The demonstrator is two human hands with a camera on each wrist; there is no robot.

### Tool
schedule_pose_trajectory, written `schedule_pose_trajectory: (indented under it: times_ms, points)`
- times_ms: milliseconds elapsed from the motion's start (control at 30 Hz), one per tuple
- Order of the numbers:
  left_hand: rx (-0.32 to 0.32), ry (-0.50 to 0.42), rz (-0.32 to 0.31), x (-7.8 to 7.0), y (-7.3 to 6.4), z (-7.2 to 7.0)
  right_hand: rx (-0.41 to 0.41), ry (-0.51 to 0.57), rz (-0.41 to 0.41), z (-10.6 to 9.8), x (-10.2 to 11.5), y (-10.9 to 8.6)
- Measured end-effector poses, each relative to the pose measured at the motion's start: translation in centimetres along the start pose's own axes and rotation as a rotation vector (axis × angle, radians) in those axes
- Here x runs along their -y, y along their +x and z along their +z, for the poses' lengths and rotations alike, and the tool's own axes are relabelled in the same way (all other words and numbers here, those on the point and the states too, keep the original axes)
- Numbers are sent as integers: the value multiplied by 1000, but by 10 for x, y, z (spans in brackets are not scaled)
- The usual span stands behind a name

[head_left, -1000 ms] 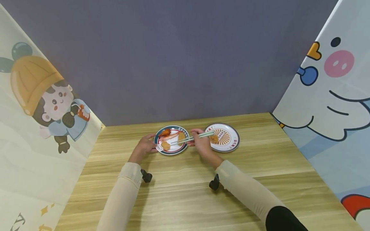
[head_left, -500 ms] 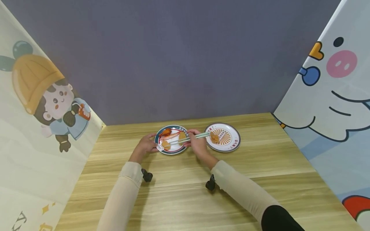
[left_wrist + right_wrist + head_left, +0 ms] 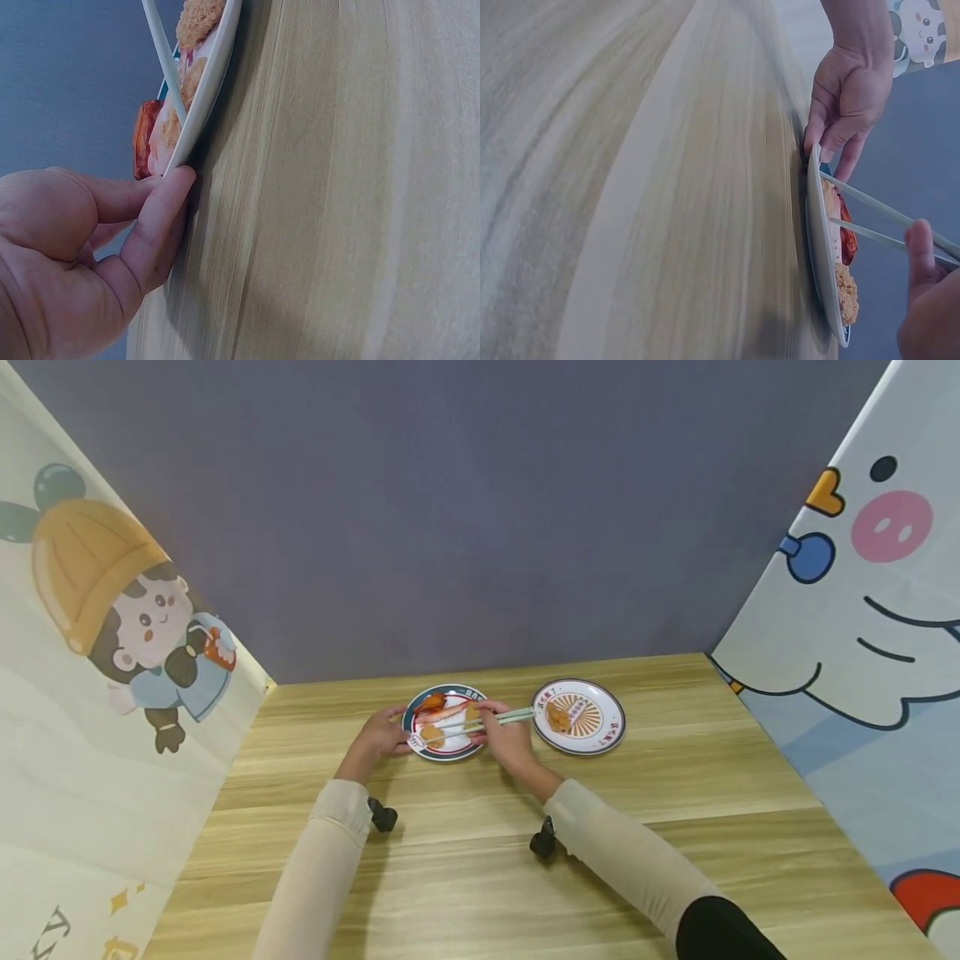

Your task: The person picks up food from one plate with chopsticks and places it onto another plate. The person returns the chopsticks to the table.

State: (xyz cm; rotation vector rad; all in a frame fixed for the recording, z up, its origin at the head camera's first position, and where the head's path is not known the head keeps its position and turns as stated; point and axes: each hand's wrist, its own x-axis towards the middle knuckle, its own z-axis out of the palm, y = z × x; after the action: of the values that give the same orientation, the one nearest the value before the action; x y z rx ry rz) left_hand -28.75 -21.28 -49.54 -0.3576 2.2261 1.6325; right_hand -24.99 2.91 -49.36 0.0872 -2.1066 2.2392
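My left hand (image 3: 382, 737) pinches the left edge of a plate (image 3: 459, 748) with a dark green, patterned rim. On it lie a breaded nugget (image 3: 432, 735), a second breaded piece (image 3: 472, 714), a reddish-brown glazed piece (image 3: 431, 702) and a pinkish-white strip (image 3: 450, 711). My right hand (image 3: 510, 745) grips pale green chopsticks (image 3: 516, 716) over the plate's right side. Their tips reach the nugget at the plate's near left. In the right wrist view, the two chopsticks (image 3: 874, 204) stand apart, one on each side of the nugget's area.
Just right of my right hand is a white plate (image 3: 603, 739) with a sunburst print, a breaded piece (image 3: 558, 717) on its left side. Both plates stand on a wooden table (image 3: 465, 877) before a grey back panel (image 3: 480, 527). Cartoon-printed panels flank the table.
My right hand has moved slightly left with the chopsticks, and their tips have shifted left onto the nugget. More of the sunburst plate shows. My left hand keeps hold of its plate.
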Motion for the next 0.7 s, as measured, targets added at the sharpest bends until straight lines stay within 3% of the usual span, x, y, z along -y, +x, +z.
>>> schedule_pose_trajectory:
  times_ms: [300,700]
  points:
    - [8,-51,41,5,2,0,-14,-17,-54,-1,-8,2]
    - [-27,-12,3,1,-2,2,-121,25,-59,-4,-9,1]
